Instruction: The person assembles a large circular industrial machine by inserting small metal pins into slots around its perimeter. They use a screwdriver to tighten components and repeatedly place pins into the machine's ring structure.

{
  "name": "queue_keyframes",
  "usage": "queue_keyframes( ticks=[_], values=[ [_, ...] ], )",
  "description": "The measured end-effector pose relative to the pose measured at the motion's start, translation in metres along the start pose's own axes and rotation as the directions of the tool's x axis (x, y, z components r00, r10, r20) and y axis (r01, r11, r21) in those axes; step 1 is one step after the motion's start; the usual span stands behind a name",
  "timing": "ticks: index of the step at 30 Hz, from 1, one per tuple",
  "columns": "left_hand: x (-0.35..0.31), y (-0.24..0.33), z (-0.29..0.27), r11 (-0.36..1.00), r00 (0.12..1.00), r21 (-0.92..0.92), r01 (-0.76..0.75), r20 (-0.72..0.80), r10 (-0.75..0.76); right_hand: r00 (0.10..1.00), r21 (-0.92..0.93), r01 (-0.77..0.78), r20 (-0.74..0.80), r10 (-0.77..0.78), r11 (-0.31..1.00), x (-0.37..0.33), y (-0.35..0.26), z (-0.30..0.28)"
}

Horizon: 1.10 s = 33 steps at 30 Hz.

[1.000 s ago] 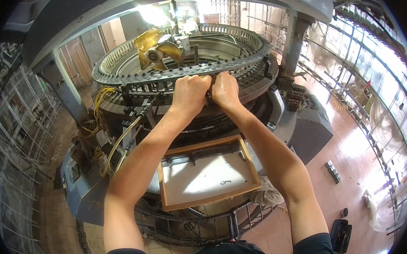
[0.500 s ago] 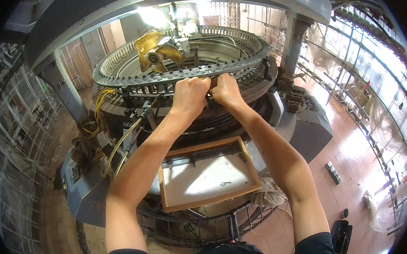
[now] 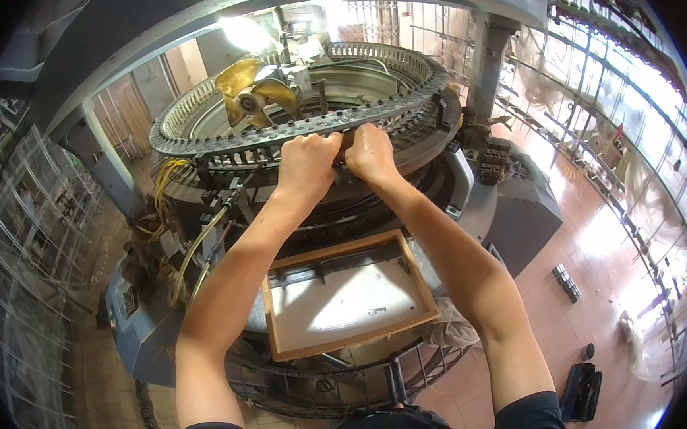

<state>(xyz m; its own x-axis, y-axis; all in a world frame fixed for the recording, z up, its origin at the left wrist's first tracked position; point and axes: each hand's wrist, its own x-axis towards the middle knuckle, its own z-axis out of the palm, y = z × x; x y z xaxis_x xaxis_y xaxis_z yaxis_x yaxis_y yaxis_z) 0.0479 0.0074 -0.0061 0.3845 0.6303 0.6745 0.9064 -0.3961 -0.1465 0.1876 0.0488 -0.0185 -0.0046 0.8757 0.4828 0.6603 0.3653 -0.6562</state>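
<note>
Both of my arms reach forward to the front edge of a large round machine, possibly a circular knitting machine. My left hand (image 3: 308, 163) is closed, knuckles up, just beneath the studded metal ring (image 3: 243, 139). Close beside it, my right hand (image 3: 368, 150) is closed too, its knuckles against the ring's lower edge. A small dark brownish bit shows between the two fists; what it is, I cannot make out. My fingertips are hidden under the hands. Behind the ring's front edge stands a yellow-bladed fan (image 3: 252, 101).
A shallow wooden-framed tray (image 3: 356, 339) with small metal pieces sits below my forearms. Yellow hoses (image 3: 195, 253) run at the left. A grey post (image 3: 491, 69) rises at the right. On the floor lie a dark segmented block (image 3: 567, 283) and a black case (image 3: 581, 393).
The view has shifted slightly, so the machine and my hands appear a little further left. Both hands stay closed at the ring's front edge.
</note>
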Motion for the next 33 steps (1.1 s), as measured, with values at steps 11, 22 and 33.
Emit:
queue_keyframes(
  ticks=[11,22,33],
  values=[
    [0.000,-0.001,0.002,1.000,0.999,-0.012,-0.020,-0.037,0.019,1.000,-0.074,-0.002,-0.004,0.002,0.997,0.002,0.000,0.000],
    [0.001,0.004,0.002,1.000,0.999,-0.010,-0.014,-0.043,0.014,1.000,-0.065,-0.002,-0.005,0.002,0.998,-0.001,-0.002,-0.003],
    [0.000,0.002,0.006,1.000,0.998,-0.026,0.015,-0.058,-0.016,1.000,-0.040,0.027,0.015,-0.027,0.999,0.005,0.009,0.005]
  ],
)
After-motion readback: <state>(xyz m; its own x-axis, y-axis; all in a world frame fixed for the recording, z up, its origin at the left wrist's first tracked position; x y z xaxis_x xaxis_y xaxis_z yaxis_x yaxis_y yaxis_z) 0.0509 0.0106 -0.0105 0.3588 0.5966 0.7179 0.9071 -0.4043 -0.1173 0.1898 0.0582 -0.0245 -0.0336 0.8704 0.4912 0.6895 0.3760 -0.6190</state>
